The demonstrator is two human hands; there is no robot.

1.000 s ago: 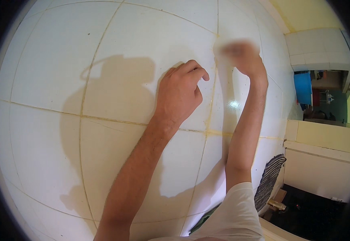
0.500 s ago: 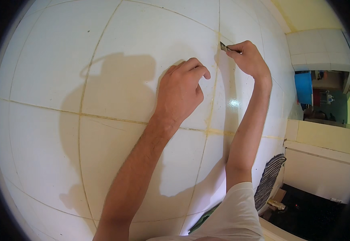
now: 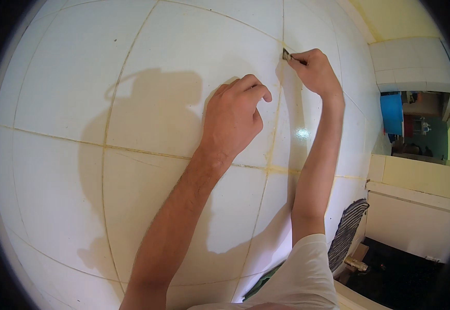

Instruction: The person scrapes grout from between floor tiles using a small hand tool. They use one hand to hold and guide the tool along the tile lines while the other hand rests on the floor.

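My right hand (image 3: 318,72) pinches a small tool with a dark, flat, blade-like end (image 3: 286,54). That end meets the yellowed grout line (image 3: 281,77) between two white tiles, just below a grout crossing. The tool's handle is mostly hidden in my fingers, so its exact kind cannot be made out. My left hand (image 3: 234,111) rests on the large white tile (image 3: 163,51) to the left of that line. Its fingers are loosely bent, with a gap between thumb and forefinger, and nothing shows in it.
A grey-and-black striped mat (image 3: 347,232) lies at the right by a wall. Farther right, a blue container (image 3: 391,113) stands in a doorway. A dark opening with a gold-coloured object (image 3: 357,263) is at the lower right. Shadows of my head and arms fall on the tiles.
My right hand has shifted slightly away from me along the grout line, and the tool end has turned a little. The left hand stays in place.
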